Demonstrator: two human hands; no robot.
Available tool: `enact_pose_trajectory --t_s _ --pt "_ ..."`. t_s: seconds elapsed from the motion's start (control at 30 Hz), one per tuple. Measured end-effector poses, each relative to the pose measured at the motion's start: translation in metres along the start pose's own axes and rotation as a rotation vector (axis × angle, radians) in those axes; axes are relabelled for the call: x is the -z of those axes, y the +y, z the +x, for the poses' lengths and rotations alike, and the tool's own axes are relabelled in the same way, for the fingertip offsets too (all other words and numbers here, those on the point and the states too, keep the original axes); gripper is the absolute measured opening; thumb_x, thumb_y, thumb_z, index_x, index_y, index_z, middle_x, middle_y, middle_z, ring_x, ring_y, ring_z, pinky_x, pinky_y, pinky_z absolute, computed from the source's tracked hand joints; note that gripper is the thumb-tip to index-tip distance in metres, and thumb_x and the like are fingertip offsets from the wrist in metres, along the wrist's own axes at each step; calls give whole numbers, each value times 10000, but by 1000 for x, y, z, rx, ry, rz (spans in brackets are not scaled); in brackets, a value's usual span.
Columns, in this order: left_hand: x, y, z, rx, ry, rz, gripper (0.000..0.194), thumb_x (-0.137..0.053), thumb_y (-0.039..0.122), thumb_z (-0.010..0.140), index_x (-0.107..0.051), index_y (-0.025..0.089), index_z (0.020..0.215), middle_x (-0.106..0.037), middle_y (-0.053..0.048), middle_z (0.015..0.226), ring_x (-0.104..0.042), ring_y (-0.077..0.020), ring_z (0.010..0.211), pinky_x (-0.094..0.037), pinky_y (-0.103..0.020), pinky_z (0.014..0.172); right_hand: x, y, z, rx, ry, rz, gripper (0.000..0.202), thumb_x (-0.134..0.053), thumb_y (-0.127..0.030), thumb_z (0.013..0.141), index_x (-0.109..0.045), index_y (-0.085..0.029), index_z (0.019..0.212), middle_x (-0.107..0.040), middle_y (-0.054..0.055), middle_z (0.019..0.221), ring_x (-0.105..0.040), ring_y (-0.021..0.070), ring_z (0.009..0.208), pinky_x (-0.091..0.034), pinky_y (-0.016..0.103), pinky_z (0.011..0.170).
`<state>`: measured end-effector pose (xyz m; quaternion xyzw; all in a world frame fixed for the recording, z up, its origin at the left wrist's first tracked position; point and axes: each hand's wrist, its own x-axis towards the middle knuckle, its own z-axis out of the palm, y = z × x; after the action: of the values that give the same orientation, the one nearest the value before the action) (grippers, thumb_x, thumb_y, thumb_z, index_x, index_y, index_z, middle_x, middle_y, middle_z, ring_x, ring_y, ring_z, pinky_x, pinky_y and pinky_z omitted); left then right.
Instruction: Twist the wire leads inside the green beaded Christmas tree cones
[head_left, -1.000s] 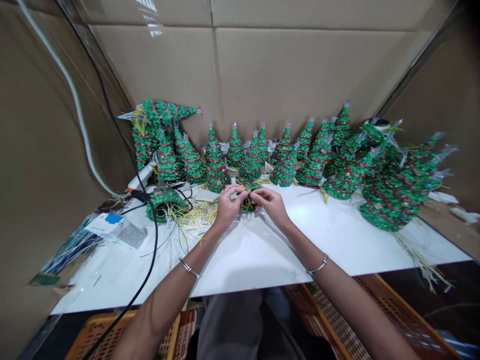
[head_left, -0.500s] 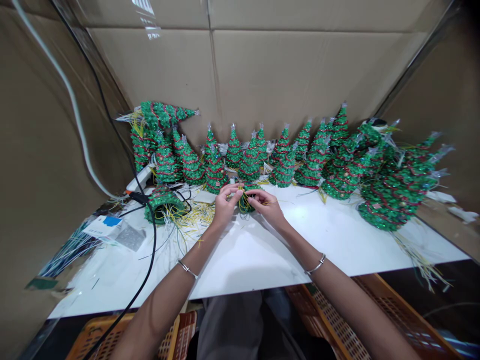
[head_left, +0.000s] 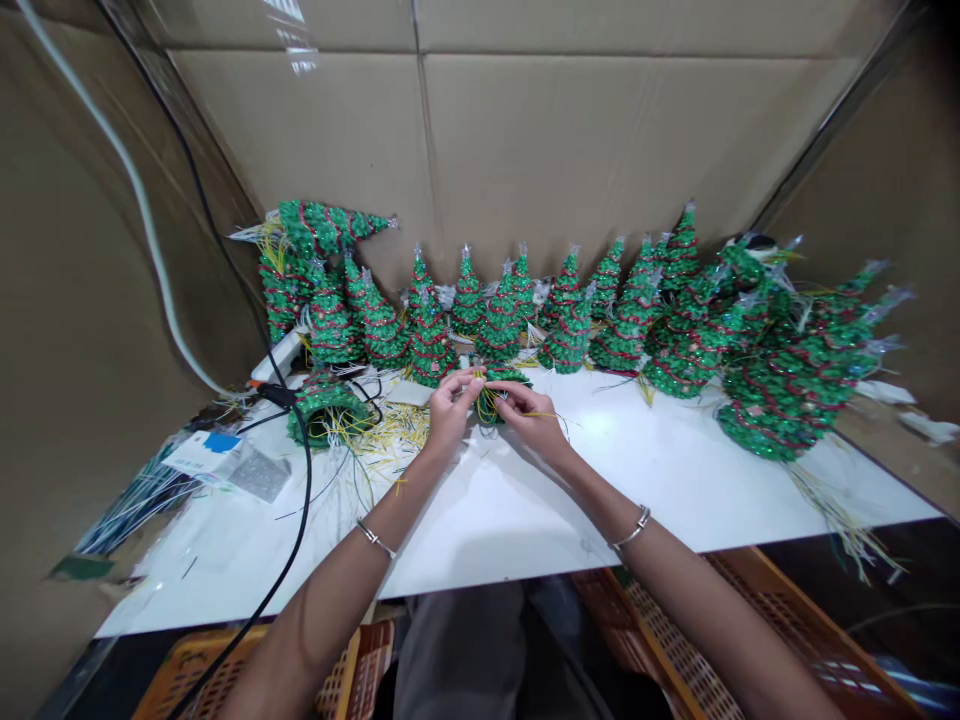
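Both hands meet at the middle of the white table, over a green tinsel piece from which thin yellow and green wires stick up. My left hand pinches the wires between thumb and fingers from the left. From the right, my right hand has its fingers closed on the same wires, and loose ends trail past it to the right. Most of the green piece is hidden behind the hands. Another tinsel tree lies on its side at the left, its hollow base facing the front.
Several green tinsel trees stand along the back, with a dense group at the right. Cut wire scraps, a small box and a black cable are at the left. Orange crates sit below the table edge.
The fingers of my right hand have shifted slightly, and wire ends now reach farther right past them. My left hand has stayed nearly in place.
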<state>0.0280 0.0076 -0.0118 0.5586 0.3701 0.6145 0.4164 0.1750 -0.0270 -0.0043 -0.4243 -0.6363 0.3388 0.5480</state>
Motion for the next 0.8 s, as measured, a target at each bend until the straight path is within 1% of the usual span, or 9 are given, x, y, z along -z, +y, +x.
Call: enact_pose_trajectory --t_s 0.27,0.47,0.53,0.6,0.7,0.77,0.8 --pt "1 4 0 -68 21 103 164 -666 356 830 -717 208 783 -709 -90 1061 -594 -235 1137 -415 -428 1051 0 -2 -1 30 1 -65 313 -581 -269 847 -738 -138 1084 -433 -38 578 -316 89 521 -288 233 499" --pt "3 6 1 -128 26 190 174 -686 370 813 -716 200 789 -701 -89 1011 -582 -230 1099 -411 -409 1037 1 -1 0 27 -4 -47 305 -585 -252 845 -747 -151 1083 -435 -41 572 -319 84 513 -292 232 496" --pt "4 6 2 -137 40 207 189 -700 382 794 -714 194 787 -690 -87 983 -580 -228 1077 -419 -396 1022 2 0 2 -14 -16 22 288 -618 -278 834 -748 -159 1061 -477 -38 576 -366 83 506 -323 229 496" --pt "4 4 3 -135 40 212 195 -703 388 787 -711 192 786 -676 -80 952 -579 -225 1059 -424 -383 1009 4 1 4 -88 -36 141 279 -672 -328 808 -742 -164 1023 -555 -23 611 -469 94 530 -394 230 525" --pt "6 -1 5 -100 25 181 204 -690 392 794 -709 190 804 -662 -70 924 -591 -216 1021 -431 -368 995 9 5 8 -183 -41 335 288 -753 -386 750 -728 -171 941 -667 15 740 -618 136 672 -508 263 664" --pt "7 -4 6 -54 17 143 221 -678 406 802 -706 188 823 -660 -63 913 -606 -207 976 -451 -361 968 13 8 11 -204 -48 436 304 -766 -405 743 -725 -172 934 -699 32 824 -651 150 765 -531 291 765" --pt "8 -5 7 -36 13 128 228 -673 412 806 -704 188 831 -661 -62 911 -612 -203 957 -460 -360 956 15 9 12 -205 -58 464 314 -758 -415 753 -727 -172 949 -705 37 850 -652 147 780 -533 295 786"
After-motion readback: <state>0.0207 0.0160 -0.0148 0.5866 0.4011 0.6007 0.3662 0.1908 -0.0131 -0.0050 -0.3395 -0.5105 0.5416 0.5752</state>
